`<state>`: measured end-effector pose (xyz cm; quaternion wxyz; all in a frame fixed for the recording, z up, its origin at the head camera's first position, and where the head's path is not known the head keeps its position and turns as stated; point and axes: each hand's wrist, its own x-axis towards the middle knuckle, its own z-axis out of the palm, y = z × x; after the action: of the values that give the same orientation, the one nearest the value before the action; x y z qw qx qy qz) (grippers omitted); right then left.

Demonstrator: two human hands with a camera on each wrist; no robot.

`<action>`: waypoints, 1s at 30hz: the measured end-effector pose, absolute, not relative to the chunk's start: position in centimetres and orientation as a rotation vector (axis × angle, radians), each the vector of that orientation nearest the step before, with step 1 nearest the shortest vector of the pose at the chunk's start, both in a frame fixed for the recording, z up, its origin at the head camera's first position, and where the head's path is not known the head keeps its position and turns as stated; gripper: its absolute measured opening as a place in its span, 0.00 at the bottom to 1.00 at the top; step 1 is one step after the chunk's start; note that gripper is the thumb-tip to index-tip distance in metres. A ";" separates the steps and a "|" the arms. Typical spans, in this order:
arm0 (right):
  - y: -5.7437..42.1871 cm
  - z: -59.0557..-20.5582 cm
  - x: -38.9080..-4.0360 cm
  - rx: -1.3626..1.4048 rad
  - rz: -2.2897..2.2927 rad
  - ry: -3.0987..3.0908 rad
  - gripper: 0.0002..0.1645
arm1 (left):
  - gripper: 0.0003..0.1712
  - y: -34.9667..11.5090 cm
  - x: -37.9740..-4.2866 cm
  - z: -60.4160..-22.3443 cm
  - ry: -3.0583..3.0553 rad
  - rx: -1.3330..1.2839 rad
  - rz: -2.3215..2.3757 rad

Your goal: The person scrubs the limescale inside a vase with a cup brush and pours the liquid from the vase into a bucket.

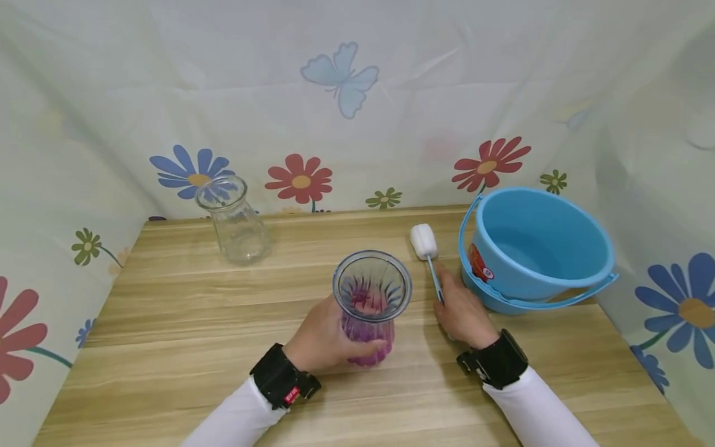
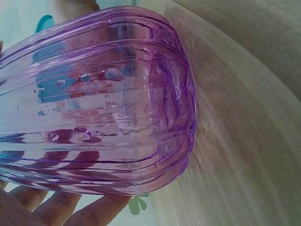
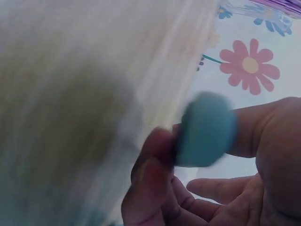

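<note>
A ribbed glass vase (image 1: 373,335), purple below with a bluish flared rim, is gripped round its body by my left hand (image 1: 319,338). Its mouth faces up toward the head camera, and in the left wrist view drops of water cling to the purple glass (image 2: 108,94) and the base is right by the tabletop. My right hand (image 1: 465,315) holds a sponge brush by its thin blue handle, with the white sponge head (image 1: 424,241) pointing away from me. The rounded blue handle end (image 3: 207,129) shows blurred between thumb and fingers in the right wrist view.
At the back left stands a clear glass vase (image 1: 240,239) with a flared rim. A blue bucket (image 1: 519,282), its handle lowered toward me, is just right of my right hand. Behind the wooden table (image 1: 167,335) hangs a flowered curtain (image 1: 234,105), which also lines both sides.
</note>
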<state>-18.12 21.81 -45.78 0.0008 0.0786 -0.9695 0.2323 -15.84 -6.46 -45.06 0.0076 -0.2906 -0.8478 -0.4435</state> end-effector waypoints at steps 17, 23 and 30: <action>21.1 -42.9 -16.5 0.246 0.707 -3.022 0.35 | 0.45 -6.5 -15.9 -45.2 -2.643 -0.922 -1.417; 20.8 -41.6 -15.4 0.319 0.737 -2.973 0.27 | 0.45 -6.5 -15.9 -45.1 -2.647 -0.928 -1.419; 20.8 -40.0 -14.7 0.321 0.873 -2.921 0.13 | 0.47 -6.5 -16.0 -45.1 -2.653 -0.939 -1.443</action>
<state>-14.65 20.82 -40.04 0.0382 0.1047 -0.9521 0.2846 -16.00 -6.50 -45.06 -0.0104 -0.2968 -0.8389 -0.4561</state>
